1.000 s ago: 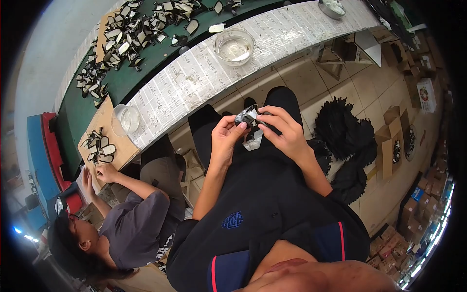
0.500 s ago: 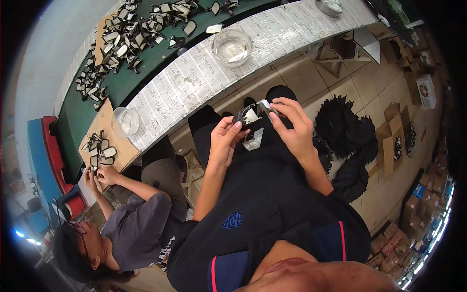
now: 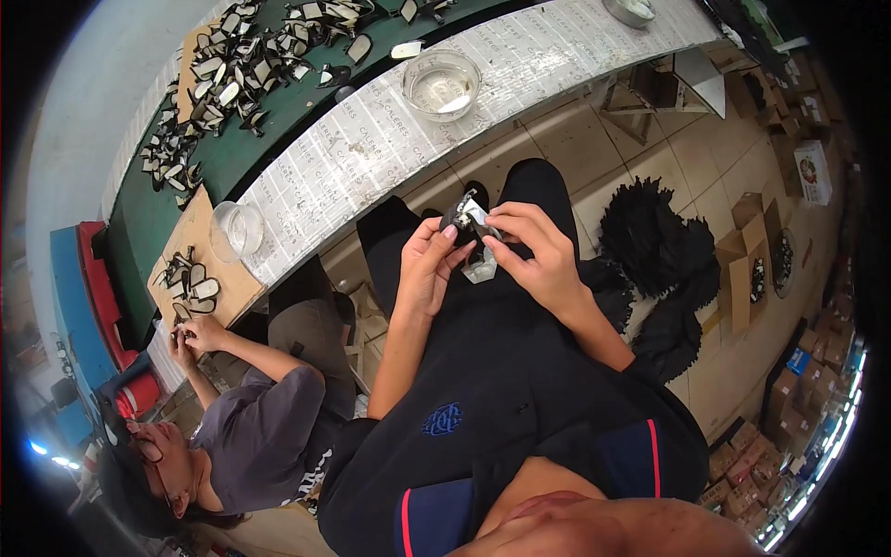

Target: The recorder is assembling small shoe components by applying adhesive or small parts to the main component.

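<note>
Over my lap, my left hand (image 3: 429, 269) is closed round a small black piece with a white lining (image 3: 461, 215), perhaps a shoe part. Its fingers and thumb grip the lower end. My right hand (image 3: 538, 252) pinches a small whitish flat piece (image 3: 479, 213) against that black piece, thumb below and fingers above. The fingertips partly cover where the two meet. Just under my hands, a pale translucent scrap (image 3: 482, 270) lies on my dark clothing.
A paper-covered ledge (image 3: 353, 148) ahead bears clear round bowls (image 3: 442, 85). Many black-and-cream pieces (image 3: 232, 79) lie on the green surface beyond. At left, a co-worker (image 3: 255, 436) handles similar pieces. Black fringed fabric (image 3: 654, 251) and an open carton (image 3: 740, 265) are at right.
My right hand has moved left and slightly down, bringing its small piece from apart to up against the black piece. My left hand has stayed nearly in place, the black piece tilting more upright.
</note>
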Motion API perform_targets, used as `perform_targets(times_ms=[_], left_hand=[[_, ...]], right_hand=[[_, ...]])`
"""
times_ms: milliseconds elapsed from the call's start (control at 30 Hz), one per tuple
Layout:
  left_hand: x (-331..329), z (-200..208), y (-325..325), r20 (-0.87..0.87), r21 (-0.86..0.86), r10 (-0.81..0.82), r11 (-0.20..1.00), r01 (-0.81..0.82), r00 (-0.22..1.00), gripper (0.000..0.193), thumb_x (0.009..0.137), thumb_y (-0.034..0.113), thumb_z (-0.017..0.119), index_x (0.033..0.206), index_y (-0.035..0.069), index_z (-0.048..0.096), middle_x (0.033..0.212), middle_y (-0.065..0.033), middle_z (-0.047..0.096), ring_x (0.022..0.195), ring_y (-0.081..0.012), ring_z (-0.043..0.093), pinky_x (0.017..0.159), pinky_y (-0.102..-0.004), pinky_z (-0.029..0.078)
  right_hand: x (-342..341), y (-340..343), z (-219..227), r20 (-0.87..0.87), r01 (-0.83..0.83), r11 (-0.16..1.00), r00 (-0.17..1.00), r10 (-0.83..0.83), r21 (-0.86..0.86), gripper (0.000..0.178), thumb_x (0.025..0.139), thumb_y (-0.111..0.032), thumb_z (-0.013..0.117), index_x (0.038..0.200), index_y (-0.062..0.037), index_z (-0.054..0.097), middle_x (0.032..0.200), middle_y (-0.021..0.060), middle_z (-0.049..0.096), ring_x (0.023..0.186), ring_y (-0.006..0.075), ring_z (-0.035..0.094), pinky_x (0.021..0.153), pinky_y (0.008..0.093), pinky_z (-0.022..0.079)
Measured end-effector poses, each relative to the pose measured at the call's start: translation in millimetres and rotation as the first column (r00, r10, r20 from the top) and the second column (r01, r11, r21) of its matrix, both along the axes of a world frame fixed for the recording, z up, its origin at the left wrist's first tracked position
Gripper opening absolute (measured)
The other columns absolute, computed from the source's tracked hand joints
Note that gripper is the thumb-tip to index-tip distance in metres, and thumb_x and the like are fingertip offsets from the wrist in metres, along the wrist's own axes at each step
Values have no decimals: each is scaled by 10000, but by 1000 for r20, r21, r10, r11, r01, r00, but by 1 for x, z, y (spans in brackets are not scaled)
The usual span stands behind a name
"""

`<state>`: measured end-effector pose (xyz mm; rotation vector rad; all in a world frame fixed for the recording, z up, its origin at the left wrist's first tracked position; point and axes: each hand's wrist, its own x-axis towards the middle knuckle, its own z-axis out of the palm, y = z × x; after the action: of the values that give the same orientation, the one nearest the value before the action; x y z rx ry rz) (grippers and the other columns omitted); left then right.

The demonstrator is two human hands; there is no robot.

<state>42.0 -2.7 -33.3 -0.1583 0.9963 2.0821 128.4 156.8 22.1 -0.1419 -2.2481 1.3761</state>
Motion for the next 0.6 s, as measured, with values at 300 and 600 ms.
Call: perform_targets(times_ms=[300,600], left_hand=[[0,-1,-3,-4,-3,16,1000,-16,1000,139,976,134,599,1055,21,591,1037,-76,667,938,-144,668,892,-319,578],[-5,2,-3,-7,-25,10,1000,-10,1000,179,993,174,573,1084,21,594,1074,-73,666,963,-155,664,899,-319,567]], right_hand=[[2,14,-2,-51,119,957,993,-109,263,250,808,30,732,1050,13,669,1091,125,640,894,195,662,694,282,571],[0,14,3,-43,149,988,988,-148,34,233,832,43,705,1061,19,670,1096,116,644,853,155,662,721,253,579]])
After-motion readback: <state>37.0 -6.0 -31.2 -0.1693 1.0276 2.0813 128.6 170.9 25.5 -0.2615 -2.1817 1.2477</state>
